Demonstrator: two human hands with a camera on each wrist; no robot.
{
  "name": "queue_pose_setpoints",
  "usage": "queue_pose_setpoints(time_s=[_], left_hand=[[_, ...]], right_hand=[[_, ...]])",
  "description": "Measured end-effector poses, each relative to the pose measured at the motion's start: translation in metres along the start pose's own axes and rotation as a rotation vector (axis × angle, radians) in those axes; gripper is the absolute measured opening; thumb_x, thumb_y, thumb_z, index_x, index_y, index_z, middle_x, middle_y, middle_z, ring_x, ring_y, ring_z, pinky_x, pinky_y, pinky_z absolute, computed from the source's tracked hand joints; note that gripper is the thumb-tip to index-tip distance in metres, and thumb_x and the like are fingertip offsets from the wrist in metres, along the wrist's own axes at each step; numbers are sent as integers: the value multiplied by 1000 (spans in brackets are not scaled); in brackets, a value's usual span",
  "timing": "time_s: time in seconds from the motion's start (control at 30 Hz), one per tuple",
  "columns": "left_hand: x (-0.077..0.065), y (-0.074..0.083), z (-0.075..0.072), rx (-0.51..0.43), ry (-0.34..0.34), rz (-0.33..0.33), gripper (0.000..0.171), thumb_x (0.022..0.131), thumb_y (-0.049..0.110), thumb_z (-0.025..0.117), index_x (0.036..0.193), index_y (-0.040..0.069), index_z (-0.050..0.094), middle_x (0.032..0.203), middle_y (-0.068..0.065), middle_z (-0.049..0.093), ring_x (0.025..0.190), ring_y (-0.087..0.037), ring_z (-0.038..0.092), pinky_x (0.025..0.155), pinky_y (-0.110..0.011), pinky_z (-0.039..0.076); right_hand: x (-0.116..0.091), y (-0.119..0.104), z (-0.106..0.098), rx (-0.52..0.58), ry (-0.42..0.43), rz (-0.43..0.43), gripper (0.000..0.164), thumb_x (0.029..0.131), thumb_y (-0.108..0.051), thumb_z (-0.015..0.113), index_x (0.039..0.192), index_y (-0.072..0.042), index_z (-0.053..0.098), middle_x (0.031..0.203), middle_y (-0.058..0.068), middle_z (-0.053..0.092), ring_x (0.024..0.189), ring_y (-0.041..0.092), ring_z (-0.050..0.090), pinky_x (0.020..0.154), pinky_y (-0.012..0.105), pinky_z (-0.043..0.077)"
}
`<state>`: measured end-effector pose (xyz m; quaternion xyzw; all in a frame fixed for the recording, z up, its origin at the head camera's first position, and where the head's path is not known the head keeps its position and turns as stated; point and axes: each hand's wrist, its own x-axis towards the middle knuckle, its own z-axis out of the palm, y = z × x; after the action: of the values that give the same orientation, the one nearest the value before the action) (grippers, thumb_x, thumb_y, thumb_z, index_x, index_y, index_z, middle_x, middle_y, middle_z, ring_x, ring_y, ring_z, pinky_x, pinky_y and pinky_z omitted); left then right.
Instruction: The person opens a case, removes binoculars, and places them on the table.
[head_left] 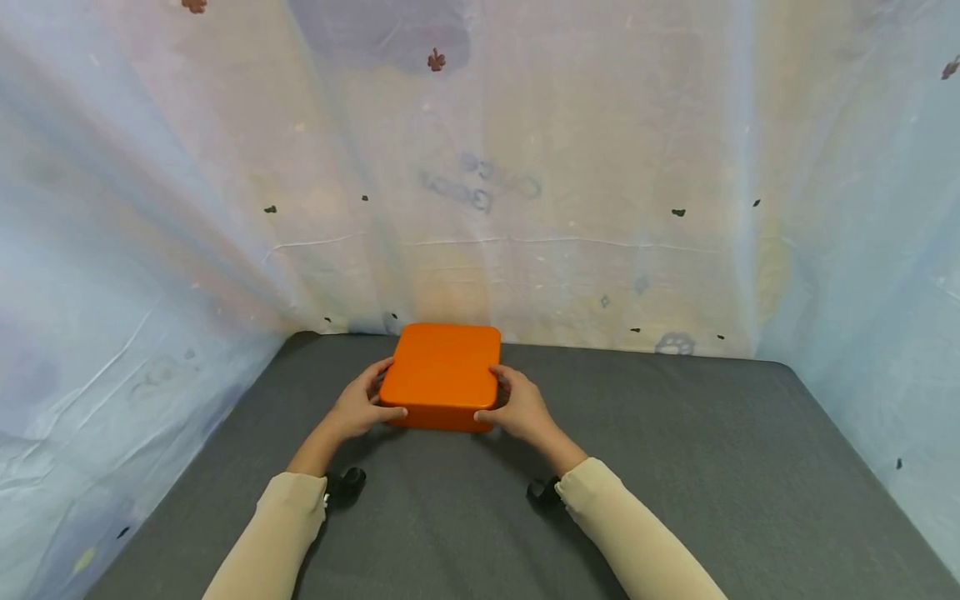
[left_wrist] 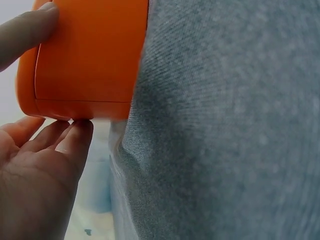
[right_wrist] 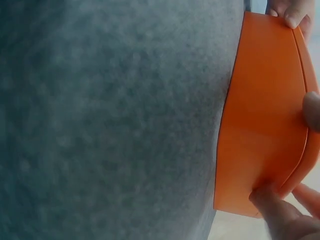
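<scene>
Two sides of the orange box [head_left: 446, 365] are gripped by the left hand [head_left: 358, 408] and right hand [head_left: 522, 408]; for any lift, even pressure would probably be required.

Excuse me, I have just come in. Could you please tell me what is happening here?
A person in light sleeves holds an orange box between the left hand and the right hand, one at each side. The box looks closed and appears to rest on the dark grey cloth surface, near its far edge. Behind it hangs a pale patterned sheet.
</scene>
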<state>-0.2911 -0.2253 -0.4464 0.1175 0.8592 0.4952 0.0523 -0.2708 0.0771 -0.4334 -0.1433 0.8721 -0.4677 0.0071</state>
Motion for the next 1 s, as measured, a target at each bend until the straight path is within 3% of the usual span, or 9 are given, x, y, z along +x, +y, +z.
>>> queue_pose_setpoints(time_s=[0.2, 0.27, 0.53, 1.0], left_hand=[[-1, -1, 1, -12, 1, 7, 97, 79, 20, 81, 154, 11, 20, 159, -18, 21, 138, -39, 36, 110, -53, 36], [-6, 8, 0, -33, -6, -3, 96, 79, 17, 80, 154, 9, 21, 159, -19, 20, 138, -40, 36, 110, -53, 36], [-1, -1, 0, -46, -3, 13, 96, 79, 19, 81, 154, 12, 22, 157, -19, 26, 136, -39, 40, 107, -51, 41], [0, 1, 0, -93, -13, 16, 97, 77, 15, 81, 154, 13, 23, 156, -20, 27, 136, -39, 41, 104, -47, 44]], right_hand=[[1, -1, -1, -55, -18, -31, 82, 77, -19, 82, 146, -4, 41, 143, 16, 48, 124, 28, 56, 101, 40, 49], [2, 0, -1, -73, -19, -34, 82, 76, -20, 82, 146, -4, 41, 143, 16, 49, 123, 27, 56, 101, 40, 49], [4, 1, -4, -94, -22, -70, 82, 76, -21, 83, 144, 0, 42, 140, 18, 51, 122, 29, 57, 99, 41, 50], [4, 0, -3, -31, -15, -34, 83, 75, -18, 84, 144, -1, 42, 143, 17, 48, 124, 29, 57, 98, 39, 51]])
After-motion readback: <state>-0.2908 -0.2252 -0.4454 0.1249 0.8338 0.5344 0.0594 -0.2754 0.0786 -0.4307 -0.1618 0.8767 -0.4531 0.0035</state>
